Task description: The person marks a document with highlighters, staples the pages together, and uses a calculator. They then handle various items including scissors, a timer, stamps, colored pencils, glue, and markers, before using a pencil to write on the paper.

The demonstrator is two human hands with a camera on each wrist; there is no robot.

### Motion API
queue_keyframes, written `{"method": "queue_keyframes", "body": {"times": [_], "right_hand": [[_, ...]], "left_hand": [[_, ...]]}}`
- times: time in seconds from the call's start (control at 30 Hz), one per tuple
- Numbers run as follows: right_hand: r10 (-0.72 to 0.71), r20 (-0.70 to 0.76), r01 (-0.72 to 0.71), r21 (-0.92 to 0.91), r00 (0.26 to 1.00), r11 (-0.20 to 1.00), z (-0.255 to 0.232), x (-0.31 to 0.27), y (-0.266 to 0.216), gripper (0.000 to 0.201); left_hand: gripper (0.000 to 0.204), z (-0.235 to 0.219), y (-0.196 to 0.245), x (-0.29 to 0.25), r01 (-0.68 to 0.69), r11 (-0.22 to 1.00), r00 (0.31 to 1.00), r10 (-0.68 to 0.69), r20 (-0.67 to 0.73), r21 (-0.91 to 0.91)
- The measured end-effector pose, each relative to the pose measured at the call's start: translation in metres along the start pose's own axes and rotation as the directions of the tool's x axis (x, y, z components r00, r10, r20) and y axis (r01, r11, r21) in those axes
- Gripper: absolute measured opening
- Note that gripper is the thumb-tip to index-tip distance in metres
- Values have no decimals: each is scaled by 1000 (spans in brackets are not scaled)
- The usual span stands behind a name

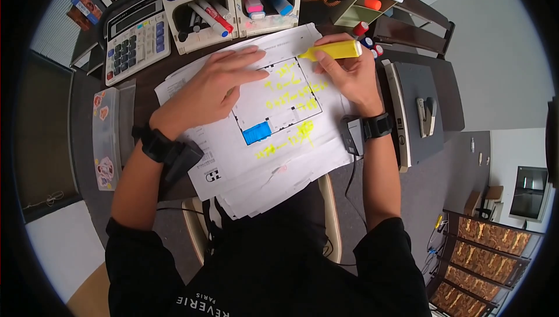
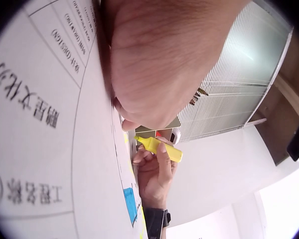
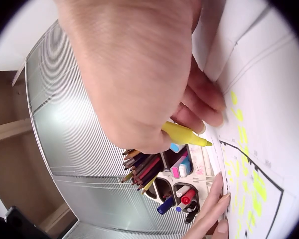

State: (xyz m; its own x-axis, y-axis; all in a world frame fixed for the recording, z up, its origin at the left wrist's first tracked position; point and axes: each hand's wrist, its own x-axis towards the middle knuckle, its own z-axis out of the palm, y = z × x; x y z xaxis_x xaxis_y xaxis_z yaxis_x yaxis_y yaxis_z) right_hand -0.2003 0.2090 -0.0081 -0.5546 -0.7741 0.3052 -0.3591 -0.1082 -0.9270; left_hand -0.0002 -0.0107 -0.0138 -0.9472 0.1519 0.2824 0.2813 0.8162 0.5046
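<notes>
A yellow highlighter (image 1: 340, 51) is pinched in the right hand (image 1: 353, 78), its tip close to the top right corner of a floor plan on the printed sheet (image 1: 215, 142). Yellow handwriting and a blue coloured block (image 1: 257, 133) mark the plan. The left hand (image 1: 215, 87) rests on the paper's upper left part with its fingers spread. In the left wrist view the highlighter (image 2: 164, 149) slants in the right hand (image 2: 157, 174). From the right wrist, the highlighter's tip (image 3: 208, 143) shows near the plan's black outline; whether it touches the paper, I cannot tell.
A calculator (image 1: 138, 43) and a pen organizer (image 1: 201, 2) stand behind the papers. At the right lie a dark folder (image 1: 416, 119) with a stapler (image 1: 427, 116) on it, and several capped markers (image 1: 361, 28). A clear sticker-covered case (image 1: 105, 142) lies at the left.
</notes>
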Motion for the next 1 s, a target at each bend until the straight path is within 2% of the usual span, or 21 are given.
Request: {"method": "queue_keyframes", "body": {"times": [0.37,0.43,0.77,1.0], "right_hand": [[12,36,-13,3,999,1000,3,-1,2,16],[32,47,-30,-49,998,998,0,-1,2,16],[21,56,-17,-85,998,996,1,0,3,16],[42,54,-40,-41,998,998,-1,0,2,12]], "left_hand": [[53,-1,0,-1,7,1000,1000,-7,7,13],[53,0,1,0,1,1000,1000,-1,1,24],[52,0,1,0,2,1000,1000,-2,5,27],[54,-1,1,0,6,1000,1000,-6,8,25]]}}
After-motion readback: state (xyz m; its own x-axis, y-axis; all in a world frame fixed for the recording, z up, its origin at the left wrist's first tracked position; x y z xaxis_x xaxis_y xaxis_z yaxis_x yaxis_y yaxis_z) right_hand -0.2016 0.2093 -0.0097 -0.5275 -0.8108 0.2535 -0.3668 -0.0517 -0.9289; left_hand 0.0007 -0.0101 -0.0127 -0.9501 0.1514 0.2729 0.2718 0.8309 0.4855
